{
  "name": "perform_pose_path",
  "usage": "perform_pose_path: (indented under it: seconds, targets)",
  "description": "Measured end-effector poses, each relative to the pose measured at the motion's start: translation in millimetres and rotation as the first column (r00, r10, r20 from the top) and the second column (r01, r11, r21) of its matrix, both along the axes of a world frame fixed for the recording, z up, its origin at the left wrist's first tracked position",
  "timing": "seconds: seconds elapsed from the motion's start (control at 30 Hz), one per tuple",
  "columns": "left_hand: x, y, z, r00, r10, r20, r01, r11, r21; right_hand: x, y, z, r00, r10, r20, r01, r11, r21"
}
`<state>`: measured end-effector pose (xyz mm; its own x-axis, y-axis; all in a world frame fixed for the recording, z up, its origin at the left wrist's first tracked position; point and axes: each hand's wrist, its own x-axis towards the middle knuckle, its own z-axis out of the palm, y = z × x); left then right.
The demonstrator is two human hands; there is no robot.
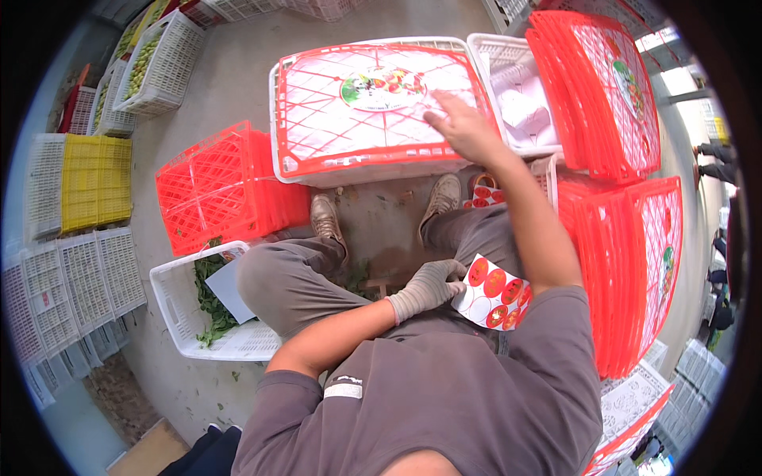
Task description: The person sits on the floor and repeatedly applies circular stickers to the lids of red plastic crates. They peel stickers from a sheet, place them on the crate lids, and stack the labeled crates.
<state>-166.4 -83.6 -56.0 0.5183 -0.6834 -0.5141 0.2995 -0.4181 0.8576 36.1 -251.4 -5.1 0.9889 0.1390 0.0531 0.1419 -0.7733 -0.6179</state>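
Observation:
My left hand [427, 290], in a pale knitted work glove, holds the edge of a white sheet of oval red stickers [495, 285] over my lap; one oval on it is blank. My right hand [461, 122] is bare, its fingers spread over the right part of a red lattice lid [381, 169]. Whether the fingertips touch the lid cannot be told. The lid covers a white plastic crate [275, 128] in front of me. A round label with a fruit picture [384, 89] lies on the lid, just left of my right fingers.
Stacks of red lids stand at left [205, 190] and right [601, 95]. A lined white crate [524, 104] adjoins the covered one. A white crate with green leaves [172, 309] sits beside my knee. More stickers [485, 196] lie beyond my leg. Fruit crates [172, 65] stand farther left.

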Motion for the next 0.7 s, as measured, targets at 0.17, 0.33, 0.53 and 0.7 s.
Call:
perform_pose_path:
  seconds: [0.17,0.33,0.53,0.7]
  targets:
    - [-2,-6,-4,0.998,-0.004,0.057,-0.001,0.997,0.082,-122,-76,78,0.980,0.004,-0.198,0.012,0.997,0.077]
    - [-2,-8,-3,0.997,-0.037,0.069,0.031,0.996,0.087,-242,-59,82,0.854,-0.202,-0.480,0.058,0.953,-0.296]
    - [12,-9,7,0.997,-0.048,-0.052,0.046,0.998,-0.042,-266,-45,63,0.668,-0.220,-0.711,0.308,0.951,-0.004]
    - [61,9,36,0.853,0.521,-0.016,-0.504,0.817,-0.281,-226,-46,60,0.805,-0.142,-0.575,0.458,0.765,0.453]
